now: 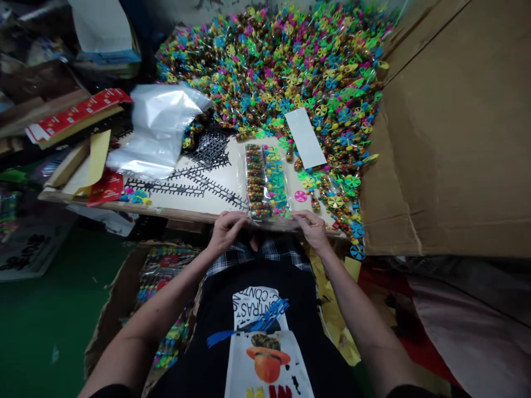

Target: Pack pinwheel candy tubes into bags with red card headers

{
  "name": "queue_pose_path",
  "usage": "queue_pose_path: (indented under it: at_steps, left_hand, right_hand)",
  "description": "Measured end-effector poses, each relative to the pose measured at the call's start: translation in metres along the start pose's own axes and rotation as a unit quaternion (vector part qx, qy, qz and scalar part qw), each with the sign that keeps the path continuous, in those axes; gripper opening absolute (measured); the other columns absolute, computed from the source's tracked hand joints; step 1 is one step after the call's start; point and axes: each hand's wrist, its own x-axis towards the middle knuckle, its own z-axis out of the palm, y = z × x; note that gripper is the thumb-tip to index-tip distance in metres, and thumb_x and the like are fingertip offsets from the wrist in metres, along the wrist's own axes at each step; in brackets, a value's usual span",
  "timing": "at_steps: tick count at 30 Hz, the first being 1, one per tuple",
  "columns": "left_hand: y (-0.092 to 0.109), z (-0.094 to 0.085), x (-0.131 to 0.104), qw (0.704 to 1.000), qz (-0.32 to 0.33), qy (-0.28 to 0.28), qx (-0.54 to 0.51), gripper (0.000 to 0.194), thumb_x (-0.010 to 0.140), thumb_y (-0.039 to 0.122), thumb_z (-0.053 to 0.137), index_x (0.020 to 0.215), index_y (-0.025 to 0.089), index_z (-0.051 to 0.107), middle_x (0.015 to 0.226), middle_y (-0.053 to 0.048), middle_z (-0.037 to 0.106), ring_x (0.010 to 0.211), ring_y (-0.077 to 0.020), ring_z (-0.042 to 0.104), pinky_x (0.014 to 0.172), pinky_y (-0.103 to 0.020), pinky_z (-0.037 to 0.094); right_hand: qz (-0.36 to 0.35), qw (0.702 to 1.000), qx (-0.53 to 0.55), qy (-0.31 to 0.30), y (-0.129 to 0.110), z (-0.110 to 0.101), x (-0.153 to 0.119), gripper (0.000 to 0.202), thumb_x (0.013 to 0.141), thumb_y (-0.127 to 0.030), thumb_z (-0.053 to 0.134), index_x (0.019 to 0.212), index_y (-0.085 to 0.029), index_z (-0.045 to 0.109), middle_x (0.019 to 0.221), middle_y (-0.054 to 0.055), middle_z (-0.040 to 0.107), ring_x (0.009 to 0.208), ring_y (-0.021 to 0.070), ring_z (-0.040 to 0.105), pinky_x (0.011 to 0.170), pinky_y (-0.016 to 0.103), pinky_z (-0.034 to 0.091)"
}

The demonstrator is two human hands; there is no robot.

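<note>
A clear plastic bag [266,179] lies flat on the white board near the table's front edge. Inside it are rows of small tubes with multicoloured beads and colourful tops. My left hand [229,229] pinches the bag's near left corner, and my right hand [312,228] pinches its near right corner. A blank white card [306,138] rests on loose toys to the right of the bag. Black toothed plastic strips [207,182] lie to its left.
A big heap of loose toys [269,72] covers the back. Empty clear bags [155,127] and red card strips [78,116] lie left. A large cardboard box [452,132] stands right. Below the table at left, an open carton [120,304] holds packed toys.
</note>
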Motion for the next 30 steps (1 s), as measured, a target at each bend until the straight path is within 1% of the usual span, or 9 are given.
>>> queue_pose_path:
  at_steps: [4,7,11,15,19,23,26,28,30]
  left_hand:
    - [0.002,0.015,0.005,0.99,-0.089,0.109,-0.026,0.029,0.087,0.039,0.045,0.074,0.02,0.064,0.069,-0.002,0.067,0.073,-0.0169,0.06,0.078,-0.028,0.044]
    - [0.006,0.02,0.011,0.982,-0.133,0.135,0.025,0.026,0.087,0.037,0.045,0.071,0.021,0.059,0.058,0.002,0.058,0.063,-0.0148,0.054,0.072,-0.025,0.041]
    - [0.014,0.018,0.022,0.974,-0.148,0.119,0.127,0.028,0.086,0.03,0.047,0.059,0.021,0.049,0.049,0.005,0.046,0.051,-0.0124,0.043,0.067,-0.025,0.034]
    - [0.017,0.014,0.03,0.963,-0.161,0.089,0.197,0.034,0.084,0.029,0.05,0.052,0.02,0.042,0.044,0.006,0.036,0.046,-0.0109,0.032,0.062,-0.026,0.028]
    - [0.016,0.014,0.038,0.955,-0.201,0.06,0.21,0.037,0.083,0.034,0.052,0.05,0.02,0.041,0.044,0.004,0.036,0.046,-0.0118,0.033,0.057,-0.026,0.023]
    - [0.011,0.016,0.042,0.944,-0.233,0.052,0.227,0.038,0.083,0.037,0.052,0.05,0.02,0.045,0.046,0.003,0.04,0.047,-0.0128,0.038,0.055,-0.026,0.022]
    - [0.006,0.014,0.042,0.943,-0.246,0.073,0.21,0.029,0.081,0.038,0.055,0.06,0.02,0.055,0.048,0.003,0.044,0.048,-0.0135,0.042,0.055,-0.026,0.026]
    - [0.004,0.012,0.04,0.95,-0.226,0.123,0.174,0.023,0.083,0.039,0.053,0.081,0.018,0.062,0.056,0.001,0.053,0.053,-0.0147,0.048,0.057,-0.025,0.033]
    - [0.005,0.012,0.037,0.955,-0.163,0.186,0.162,0.034,0.086,0.04,0.048,0.106,0.015,0.06,0.077,-0.005,0.064,0.068,-0.0173,0.058,0.067,-0.027,0.041]
  right_hand:
    - [0.062,0.996,-0.024,0.062,-0.01,0.014,0.008,0.029,0.081,-0.043,0.05,0.073,-0.019,0.062,0.062,0.0,0.064,0.063,0.0151,0.06,0.065,0.026,0.045]
    - [0.106,0.985,-0.089,0.099,-0.017,0.022,0.013,0.032,0.082,-0.043,0.048,0.061,-0.02,0.054,0.053,-0.002,0.056,0.053,0.0127,0.053,0.059,0.024,0.039]
    - [0.125,0.967,-0.199,0.101,-0.021,0.027,0.017,0.035,0.084,-0.039,0.047,0.054,-0.021,0.046,0.046,-0.003,0.047,0.048,0.0118,0.043,0.055,0.024,0.031]
    - [0.111,0.935,-0.329,0.069,-0.02,0.03,0.019,0.034,0.086,-0.034,0.047,0.055,-0.02,0.049,0.048,-0.001,0.049,0.049,0.013,0.041,0.06,0.027,0.029]
    - [0.111,0.901,-0.416,0.044,-0.02,0.036,0.023,0.031,0.087,-0.03,0.049,0.059,-0.019,0.056,0.052,0.002,0.056,0.05,0.0136,0.044,0.066,0.03,0.03]
    - [0.109,0.886,-0.449,0.035,-0.017,0.037,0.027,0.029,0.086,-0.026,0.048,0.06,-0.018,0.059,0.057,0.006,0.061,0.054,0.0151,0.049,0.069,0.031,0.031]
    - [0.124,0.877,-0.46,0.055,-0.014,0.025,0.025,0.029,0.086,-0.026,0.047,0.061,-0.018,0.059,0.062,0.008,0.064,0.06,0.0178,0.053,0.072,0.034,0.032]
    - [0.11,0.884,-0.447,0.084,-0.016,0.017,0.022,0.03,0.088,-0.03,0.046,0.066,-0.018,0.061,0.067,0.009,0.065,0.065,0.02,0.057,0.073,0.035,0.034]
    - [0.061,0.901,-0.414,0.119,-0.023,0.017,0.018,0.031,0.092,-0.033,0.041,0.078,-0.017,0.064,0.079,0.01,0.068,0.074,0.0213,0.06,0.078,0.036,0.036]
